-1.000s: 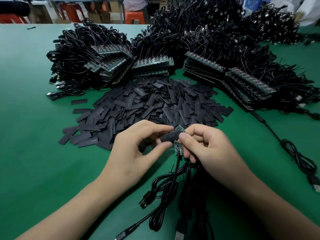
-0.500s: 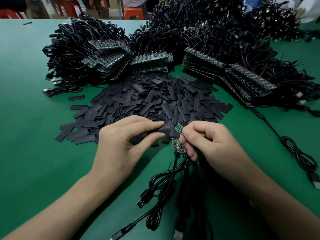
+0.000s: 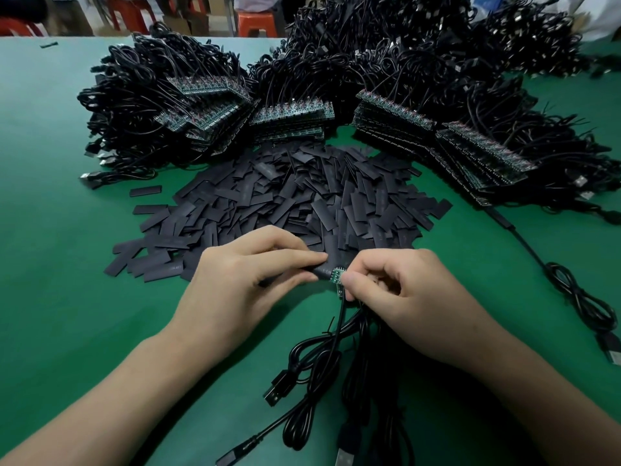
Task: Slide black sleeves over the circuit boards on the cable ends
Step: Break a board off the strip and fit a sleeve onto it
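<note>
Head view: pinching sleeve [image 3: 321, 273] in left hand [image 3: 242, 284], circuit board [image 3: 337, 275] in right hand [image 3: 413, 297], barely overlapped; stacked boards [image 3: 292, 114] all bare.

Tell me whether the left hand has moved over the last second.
Yes, slightly. The left hand has shifted forward, away from the person, and covers more of the near edge of the sleeve pile.

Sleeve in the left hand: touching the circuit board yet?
Touching: the head view shows the sleeve end meeting the circuit board pinched by the right hand.
</note>
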